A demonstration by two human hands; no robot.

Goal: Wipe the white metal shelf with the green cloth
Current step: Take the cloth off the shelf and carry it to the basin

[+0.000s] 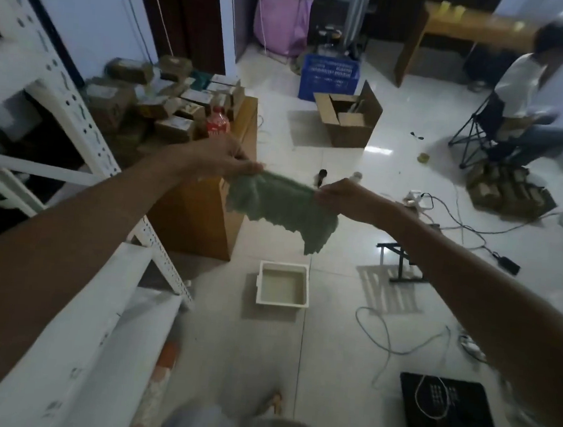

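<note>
White floor tiles (331,335) strewn with cables and cardboard boxes stretch below as a person spreads the green cloth (282,206) in mid-air, apparently opening it out before wiping. The left hand (225,161) pinches one top corner and the right hand (339,194) pinches the other, so the cloth's long axis runs left to right, its loose edge hanging toward a white tub (283,284). The white metal shelf (73,315) waits at left, untouched.

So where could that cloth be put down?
Bare floor lies between the white tub and the open carton, and nearer, before the tub. Right is crowded with cables; left, boxes pile beside the shelf.
</note>
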